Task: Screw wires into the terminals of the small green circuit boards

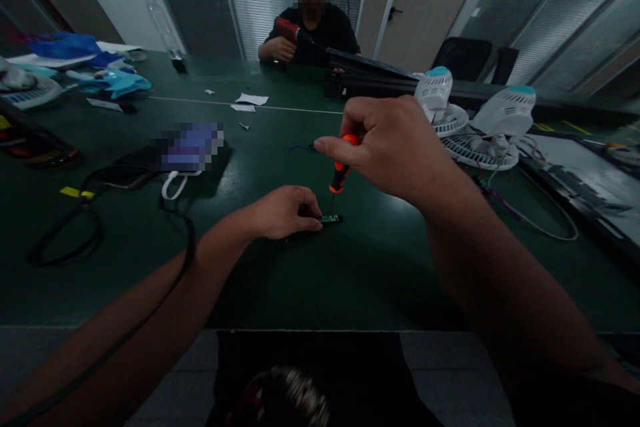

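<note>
My right hand point(387, 147) is closed around an orange-and-black screwdriver point(341, 173), held upright with its tip down on a small green circuit board point(331, 219) lying on the dark green table point(280, 280). My left hand point(283, 212) rests on the table with fingers curled, pinching the left end of that board and pressing it down. Part of the board is hidden under my left fingers.
Two small white fans with teal tops point(500, 121) and loose wires point(530, 220) lie at the right. A black cable point(95, 233) loops at the left beside a blurred object. Across the table a person point(313, 30) holds a red tool. Paper scraps point(250, 101) lie mid-table.
</note>
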Demonstrator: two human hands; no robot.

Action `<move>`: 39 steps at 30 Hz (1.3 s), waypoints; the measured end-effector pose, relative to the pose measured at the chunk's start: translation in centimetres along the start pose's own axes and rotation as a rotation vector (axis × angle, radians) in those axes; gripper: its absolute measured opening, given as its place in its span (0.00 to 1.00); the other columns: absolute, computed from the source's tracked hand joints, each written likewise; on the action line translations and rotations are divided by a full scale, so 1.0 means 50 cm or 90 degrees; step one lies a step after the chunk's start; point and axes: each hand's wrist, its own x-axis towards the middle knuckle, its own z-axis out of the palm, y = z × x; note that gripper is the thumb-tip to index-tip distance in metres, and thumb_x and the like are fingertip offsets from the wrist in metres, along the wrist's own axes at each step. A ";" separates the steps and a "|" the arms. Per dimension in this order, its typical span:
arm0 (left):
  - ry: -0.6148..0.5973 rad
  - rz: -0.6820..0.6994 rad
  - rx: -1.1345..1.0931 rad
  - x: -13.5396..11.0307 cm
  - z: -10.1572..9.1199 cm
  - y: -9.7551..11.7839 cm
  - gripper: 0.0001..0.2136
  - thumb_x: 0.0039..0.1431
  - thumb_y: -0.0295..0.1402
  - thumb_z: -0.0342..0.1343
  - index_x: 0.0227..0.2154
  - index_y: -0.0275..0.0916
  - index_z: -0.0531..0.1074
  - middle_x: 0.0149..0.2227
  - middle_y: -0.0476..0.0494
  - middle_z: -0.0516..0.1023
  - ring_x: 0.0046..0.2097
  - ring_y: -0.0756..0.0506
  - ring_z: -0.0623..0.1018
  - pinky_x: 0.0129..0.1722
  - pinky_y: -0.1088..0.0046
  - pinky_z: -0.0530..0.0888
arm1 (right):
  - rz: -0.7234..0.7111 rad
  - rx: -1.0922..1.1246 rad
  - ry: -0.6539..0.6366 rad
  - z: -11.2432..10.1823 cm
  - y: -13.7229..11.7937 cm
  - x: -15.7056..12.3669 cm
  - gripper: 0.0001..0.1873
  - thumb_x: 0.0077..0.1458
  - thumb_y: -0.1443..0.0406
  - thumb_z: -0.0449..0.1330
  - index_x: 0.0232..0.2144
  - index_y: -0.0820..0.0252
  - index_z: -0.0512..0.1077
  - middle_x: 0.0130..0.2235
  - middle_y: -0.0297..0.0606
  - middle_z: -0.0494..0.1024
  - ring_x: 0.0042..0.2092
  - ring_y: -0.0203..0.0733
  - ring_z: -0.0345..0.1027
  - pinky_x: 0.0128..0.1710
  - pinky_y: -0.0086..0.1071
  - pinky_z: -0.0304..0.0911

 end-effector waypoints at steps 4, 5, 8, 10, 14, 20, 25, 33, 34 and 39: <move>-0.013 -0.016 -0.002 0.000 0.000 0.000 0.11 0.55 0.40 0.64 0.36 0.39 0.79 0.33 0.49 0.80 0.31 0.49 0.77 0.29 0.75 0.69 | -0.013 0.004 -0.006 -0.003 -0.002 -0.002 0.13 0.62 0.56 0.61 0.33 0.60 0.75 0.31 0.37 0.77 0.34 0.42 0.68 0.35 0.35 0.54; -0.021 -0.025 0.003 0.000 -0.001 0.002 0.11 0.55 0.40 0.64 0.37 0.39 0.79 0.33 0.49 0.80 0.31 0.49 0.77 0.30 0.75 0.69 | -0.015 0.005 -0.003 -0.003 -0.002 -0.003 0.12 0.62 0.57 0.62 0.33 0.60 0.75 0.30 0.37 0.76 0.34 0.41 0.67 0.35 0.34 0.53; -0.046 -0.061 0.004 0.001 -0.005 0.011 0.13 0.55 0.40 0.64 0.39 0.38 0.79 0.35 0.48 0.80 0.33 0.49 0.77 0.31 0.74 0.69 | -0.021 0.005 -0.001 -0.004 -0.002 -0.004 0.11 0.61 0.59 0.62 0.31 0.60 0.74 0.29 0.36 0.75 0.32 0.40 0.66 0.34 0.34 0.52; -0.050 -0.075 0.002 0.000 -0.007 0.016 0.13 0.56 0.40 0.64 0.39 0.37 0.79 0.36 0.48 0.80 0.33 0.49 0.77 0.32 0.74 0.69 | -0.028 0.004 -0.004 -0.005 -0.002 -0.005 0.10 0.61 0.59 0.62 0.31 0.60 0.74 0.29 0.36 0.74 0.32 0.39 0.65 0.34 0.35 0.52; -0.053 -0.080 0.010 0.000 -0.008 0.020 0.12 0.57 0.39 0.63 0.40 0.37 0.79 0.35 0.48 0.80 0.34 0.49 0.77 0.32 0.74 0.69 | -0.041 -0.002 -0.011 -0.009 -0.002 -0.005 0.10 0.61 0.60 0.62 0.31 0.60 0.75 0.28 0.34 0.73 0.30 0.37 0.63 0.34 0.34 0.51; -0.055 -0.082 0.008 0.001 -0.008 0.015 0.13 0.57 0.41 0.64 0.40 0.37 0.80 0.35 0.48 0.80 0.32 0.49 0.76 0.32 0.74 0.69 | -0.032 -0.024 -0.042 -0.017 -0.005 -0.006 0.12 0.62 0.59 0.61 0.35 0.62 0.77 0.32 0.38 0.76 0.33 0.40 0.67 0.37 0.35 0.54; -0.052 -0.073 0.004 0.001 -0.008 0.014 0.13 0.56 0.40 0.63 0.40 0.37 0.80 0.36 0.47 0.80 0.32 0.49 0.76 0.32 0.74 0.69 | -0.022 -0.033 -0.047 -0.019 -0.003 -0.007 0.13 0.63 0.57 0.61 0.37 0.62 0.78 0.32 0.39 0.77 0.34 0.42 0.68 0.37 0.36 0.55; -0.045 -0.064 0.010 0.000 -0.008 0.015 0.12 0.56 0.39 0.64 0.39 0.37 0.80 0.35 0.48 0.80 0.33 0.49 0.76 0.33 0.73 0.69 | 0.009 -0.002 -0.039 -0.021 -0.001 -0.007 0.15 0.59 0.55 0.66 0.39 0.62 0.78 0.33 0.40 0.78 0.34 0.42 0.69 0.36 0.36 0.55; -0.045 -0.065 0.011 0.000 -0.008 0.015 0.12 0.56 0.39 0.64 0.39 0.37 0.80 0.35 0.48 0.80 0.33 0.49 0.76 0.33 0.73 0.69 | 0.006 0.000 -0.042 -0.021 -0.001 -0.008 0.15 0.59 0.55 0.65 0.38 0.62 0.78 0.33 0.40 0.78 0.34 0.42 0.69 0.36 0.36 0.55; -0.041 -0.063 0.031 0.001 -0.008 0.018 0.11 0.56 0.38 0.64 0.38 0.37 0.81 0.37 0.47 0.79 0.34 0.49 0.76 0.34 0.73 0.69 | -0.019 0.000 -0.048 -0.022 0.000 -0.011 0.14 0.62 0.55 0.62 0.34 0.61 0.78 0.32 0.38 0.78 0.33 0.40 0.68 0.36 0.35 0.54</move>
